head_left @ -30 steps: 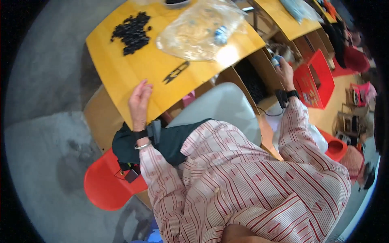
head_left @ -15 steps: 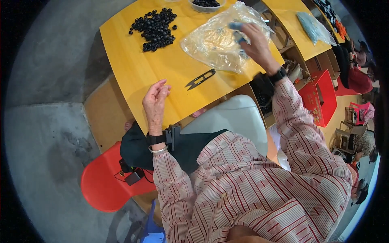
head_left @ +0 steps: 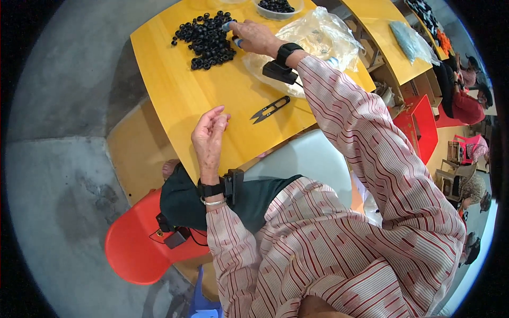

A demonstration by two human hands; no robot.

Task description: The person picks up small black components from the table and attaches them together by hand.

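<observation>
My right hand (head_left: 255, 37) reaches over the yellow table to the right edge of a pile of small black ring-shaped beads (head_left: 204, 40). Blue covers wrap its thumb and index fingertips, which are apart with nothing seen between them. Low over the near left part of the table is my left hand (head_left: 208, 135), its fingers curled in and the thumb against them. Whatever it may hold is too small to make out. Between the hands, black thread snips (head_left: 270, 109) lie on the tabletop. A clear plastic bag (head_left: 318, 34) spreads under and beyond my right forearm.
A clear bowl of black beads (head_left: 277, 8) stands at the table's (head_left: 185, 100) far edge. Under the near edge is a pale seat (head_left: 302, 161). A red chair (head_left: 138, 238) is at left, a red box (head_left: 416, 127) at right. Other people sit further right.
My right hand has swung left from over the plastic bag to the bead pile. The left hand has barely moved.
</observation>
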